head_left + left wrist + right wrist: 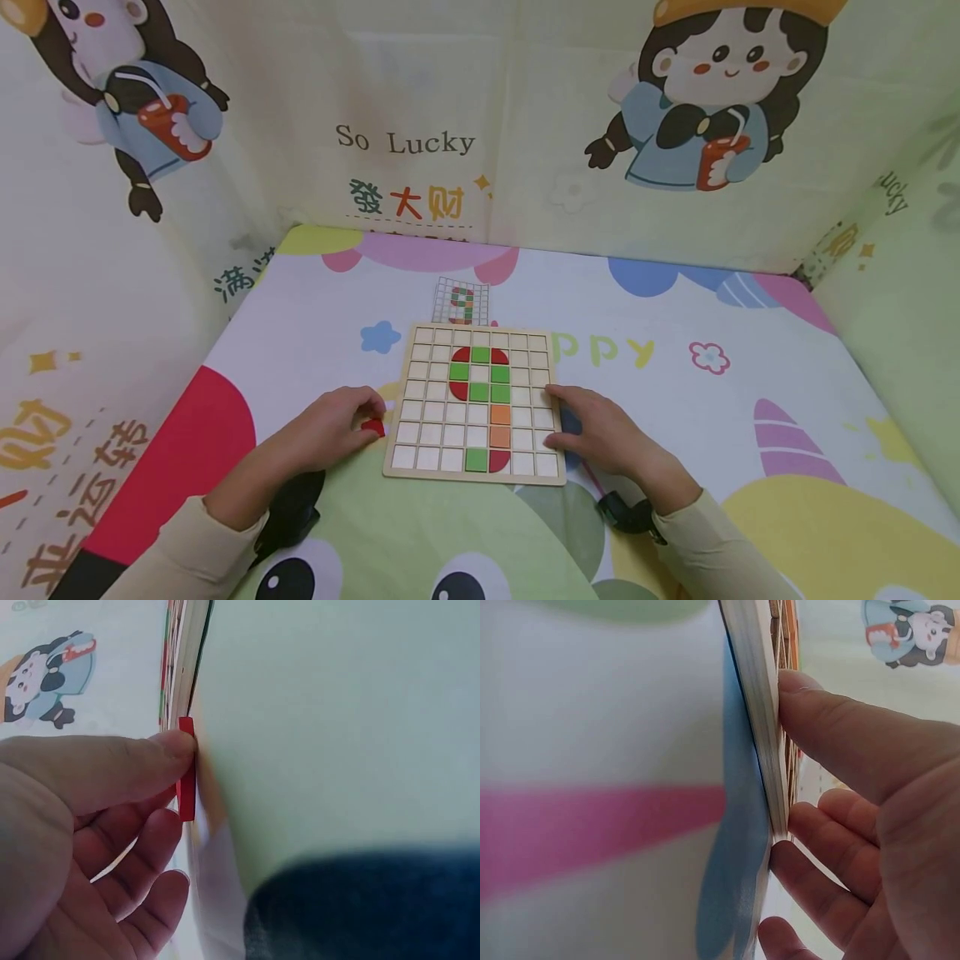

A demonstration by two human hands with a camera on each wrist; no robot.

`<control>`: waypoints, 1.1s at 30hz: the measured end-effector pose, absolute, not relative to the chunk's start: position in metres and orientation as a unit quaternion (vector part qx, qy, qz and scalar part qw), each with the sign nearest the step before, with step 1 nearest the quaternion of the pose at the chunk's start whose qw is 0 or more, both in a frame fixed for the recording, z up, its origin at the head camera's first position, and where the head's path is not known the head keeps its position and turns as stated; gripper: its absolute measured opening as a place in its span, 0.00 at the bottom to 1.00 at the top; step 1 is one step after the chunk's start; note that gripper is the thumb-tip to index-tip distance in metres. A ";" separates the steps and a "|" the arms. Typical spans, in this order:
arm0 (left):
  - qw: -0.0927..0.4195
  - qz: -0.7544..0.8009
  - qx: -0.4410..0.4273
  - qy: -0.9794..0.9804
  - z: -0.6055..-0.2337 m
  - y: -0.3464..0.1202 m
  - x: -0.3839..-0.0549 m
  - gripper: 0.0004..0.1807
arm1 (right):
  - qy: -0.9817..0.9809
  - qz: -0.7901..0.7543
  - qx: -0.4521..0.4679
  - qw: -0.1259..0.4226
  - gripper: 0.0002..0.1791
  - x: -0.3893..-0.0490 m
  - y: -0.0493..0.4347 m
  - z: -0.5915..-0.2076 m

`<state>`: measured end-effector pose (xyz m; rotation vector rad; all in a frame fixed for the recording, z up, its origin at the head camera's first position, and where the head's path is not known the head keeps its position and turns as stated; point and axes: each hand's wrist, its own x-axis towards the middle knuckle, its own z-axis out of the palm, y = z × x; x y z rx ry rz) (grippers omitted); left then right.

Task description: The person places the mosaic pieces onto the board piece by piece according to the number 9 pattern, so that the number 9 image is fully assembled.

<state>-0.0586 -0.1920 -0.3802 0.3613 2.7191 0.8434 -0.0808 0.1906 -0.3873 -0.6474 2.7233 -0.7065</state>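
Observation:
Left of the wooden grid board (420, 409), my left hand (330, 429) pinches a small red tile (373, 427) between thumb and fingers. From the left wrist view the red tile (187, 799) appears edge-on and thin; its full outline is hidden. On the board, green square tiles (480, 392), orange square tiles (499, 414) and rounded red tiles (498, 461) form a 9-like figure. My right hand (600, 429) rests at the board's right edge, its thumb touching the frame. In the right wrist view its fingers (832, 847) are loosely bent by the edge.
Behind the board lies a pattern card (462, 302) with a coloured 9 on a grid. A printed cloth (660, 400) covers the table, and patterned sheets (525, 167) stand around its back and sides. Dark wrist devices (626, 512) sit under both wrists.

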 end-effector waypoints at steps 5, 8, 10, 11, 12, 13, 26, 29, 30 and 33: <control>0.141 0.297 0.127 0.936 -0.381 -0.192 -0.059 0.16 | 0.936 -0.244 -0.221 0.127 0.38 -0.080 0.191 -0.388; 0.137 0.297 0.126 0.937 -0.382 -0.192 -0.058 0.17 | 0.936 -0.243 -0.220 0.128 0.38 -0.080 0.190 -0.387; 0.135 0.295 0.125 0.937 -0.382 -0.192 -0.058 0.18 | 0.936 -0.243 -0.219 0.128 0.38 -0.080 0.190 -0.387; 0.134 0.294 0.126 0.938 -0.382 -0.191 -0.058 0.17 | 0.936 -0.243 -0.219 0.128 0.38 -0.080 0.190 -0.387; 0.134 0.292 0.127 0.938 -0.382 -0.191 -0.058 0.17 | 0.936 -0.242 -0.219 0.128 0.38 -0.080 0.190 -0.387; 0.134 0.290 0.128 0.939 -0.383 -0.191 -0.058 0.17 | 0.936 -0.242 -0.219 0.128 0.38 -0.080 0.190 -0.387; 0.112 0.237 0.160 0.952 -0.379 -0.188 -0.057 0.18 | 0.935 -0.245 -0.223 0.126 0.38 -0.080 0.191 -0.386; 0.109 0.236 0.157 0.953 -0.379 -0.188 -0.057 0.20 | 0.934 -0.247 -0.223 0.127 0.38 -0.079 0.191 -0.386; 0.108 0.237 0.158 0.952 -0.379 -0.187 -0.057 0.20 | 0.934 -0.248 -0.223 0.128 0.38 -0.079 0.191 -0.386; 0.104 0.246 0.167 0.949 -0.377 -0.184 -0.059 0.20 | 0.934 -0.248 -0.223 0.128 0.38 -0.079 0.191 -0.386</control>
